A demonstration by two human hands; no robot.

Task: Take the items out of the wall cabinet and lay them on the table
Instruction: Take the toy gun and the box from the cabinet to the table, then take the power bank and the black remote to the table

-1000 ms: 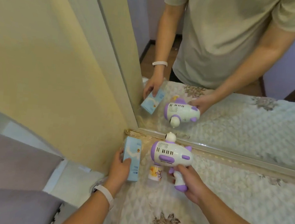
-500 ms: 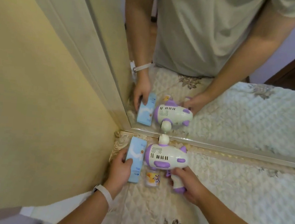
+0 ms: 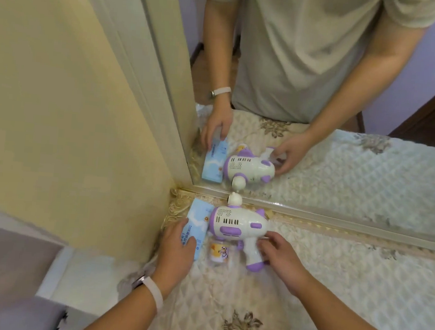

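On the quilted table cover (image 3: 332, 280), in the far left corner just before the mirror (image 3: 354, 177), lie 3 things side by side: a blue box (image 3: 199, 217), a white and purple toy gun (image 3: 237, 223) and, near its handle, a small bottle (image 3: 219, 253). The left hand (image 3: 178, 244), with a pale wristband (image 3: 156, 295), holds the box's near end, fingers together along its left edge and thumb across its face. The right hand (image 3: 282, 257) pinches the toy gun's handle with curled fingertips.
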